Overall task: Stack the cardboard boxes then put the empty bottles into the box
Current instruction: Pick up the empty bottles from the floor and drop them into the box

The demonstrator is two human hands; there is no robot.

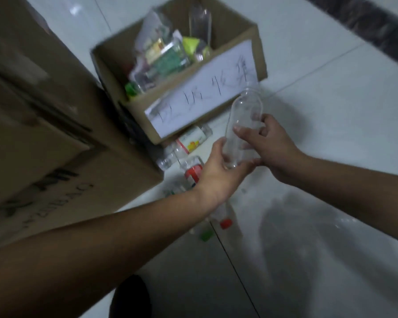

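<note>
Head view looked down, blurred by motion, at both hands holding one clear, capless bottle right of centre. The left hand cupped its base from below, thumb on the left side and fingers curled under it. The right hand gripped its middle from the right, fingers wrapped across the front. The bottle was tilted, mouth pointing to the upper right, in the air just in front of the box and below its rim.

The box stood open in the upper middle of the frame, with a white paper label bearing handwritten characters on its near wall. Inside lay a jumble of bottles: a clear one upright at the back, a green cap at the near left corner, and wrappers between them.

A big closed box filled the left side, touching the open one at a corner. On the white tiled floor between the boxes and the hands lay more bottles: one with a yellow label and one with a red label. Below the left wrist were a red cap and a green cap, their bottles too blurred to make out.
</note>
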